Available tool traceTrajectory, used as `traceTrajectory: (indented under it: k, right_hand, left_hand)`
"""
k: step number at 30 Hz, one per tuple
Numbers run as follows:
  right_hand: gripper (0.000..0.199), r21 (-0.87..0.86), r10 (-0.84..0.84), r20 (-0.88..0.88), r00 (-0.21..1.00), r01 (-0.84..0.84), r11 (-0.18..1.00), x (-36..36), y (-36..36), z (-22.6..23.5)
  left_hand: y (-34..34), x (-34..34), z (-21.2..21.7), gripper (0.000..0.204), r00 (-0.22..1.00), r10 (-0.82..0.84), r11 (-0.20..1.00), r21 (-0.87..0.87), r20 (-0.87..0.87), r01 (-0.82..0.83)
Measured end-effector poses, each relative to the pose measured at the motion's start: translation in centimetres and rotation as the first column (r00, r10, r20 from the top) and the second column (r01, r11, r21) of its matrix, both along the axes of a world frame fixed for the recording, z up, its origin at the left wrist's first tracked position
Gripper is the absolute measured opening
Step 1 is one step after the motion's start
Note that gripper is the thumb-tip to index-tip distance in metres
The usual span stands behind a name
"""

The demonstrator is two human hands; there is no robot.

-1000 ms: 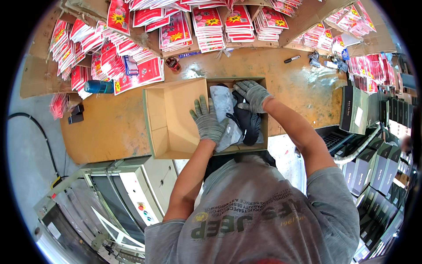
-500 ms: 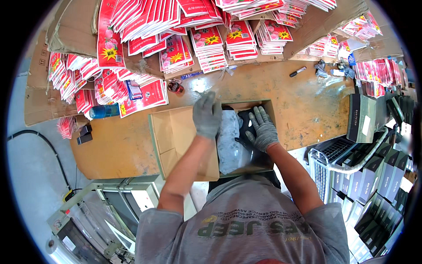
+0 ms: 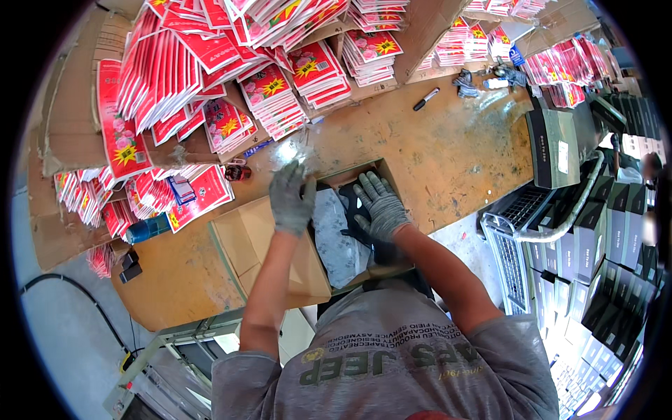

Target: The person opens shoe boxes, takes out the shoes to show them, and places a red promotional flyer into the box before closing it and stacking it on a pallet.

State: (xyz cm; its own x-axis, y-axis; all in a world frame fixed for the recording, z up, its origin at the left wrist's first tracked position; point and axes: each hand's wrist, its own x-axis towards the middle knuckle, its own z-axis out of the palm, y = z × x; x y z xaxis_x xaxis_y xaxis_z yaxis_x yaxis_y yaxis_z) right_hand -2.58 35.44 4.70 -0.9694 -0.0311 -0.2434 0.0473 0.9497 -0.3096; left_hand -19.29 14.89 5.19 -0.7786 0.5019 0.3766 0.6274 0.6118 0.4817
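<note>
An open shoebox (image 3: 238, 234) lies on the workbench in front of me, its brown lid folded out to the left. Inside are a pale grey-blue item (image 3: 334, 234) that looks wrapped in clear plastic and, to its right, a black thing (image 3: 355, 213) that looks like a shoe. My right hand (image 3: 382, 208), in a grey glove, rests flat on the black thing with fingers spread. My left hand (image 3: 292, 199), gloved too, hovers by the box's left far edge, fingers stretched and apparently holding nothing.
Stacks of red printed packets (image 3: 269, 101) fill cardboard bins along the bench's far side. A blue bottle (image 3: 148, 229) lies at the left, near a small dark red object (image 3: 238, 170). Farther right are a marker (image 3: 425, 99), a dark box (image 3: 549, 147) and a metal cart (image 3: 504, 245).
The whole view has turned and shifted, so bench and box appear tilted. My right hand stays on the black thing; my left remains by the box's far left edge.
</note>
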Motion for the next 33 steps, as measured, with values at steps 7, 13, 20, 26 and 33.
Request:
traceTrajectory:
  k: [7,13,20,26,33]
  right_hand:
    - [0.084,-0.095,-0.093,-0.075,0.993,0.086,0.992,-1.6,-1.8,-1.0]
    - [0.091,0.011,0.027,-0.046,0.999,-0.026,1.000,-1.2,-2.9,-1.1]
    - [0.092,0.099,0.034,0.025,0.999,-0.036,0.994,-1.9,-3.1,-0.4]
    - [0.094,0.141,0.045,0.034,0.998,-0.049,0.989,-1.9,-3.3,-1.3]
    - [0.098,0.194,0.036,0.073,0.997,-0.049,0.980,-2.4,-4.2,-1.3]
  left_hand:
    - [-10.4,13.7,-0.5,0.052,0.994,0.046,0.995,-0.097,0.101,-0.036]
    - [-20.4,17.0,-1.8,0.047,0.828,0.422,0.885,0.032,0.370,-0.465]
    - [-31.5,0.8,-0.2,0.035,0.795,0.605,0.789,-0.104,-0.043,-0.605]
    - [-42.0,-16.7,1.5,0.030,0.751,0.654,0.756,0.050,-0.090,-0.652]
    - [-50.0,-33.7,7.2,0.052,0.638,0.733,0.614,-0.633,0.236,-0.471]
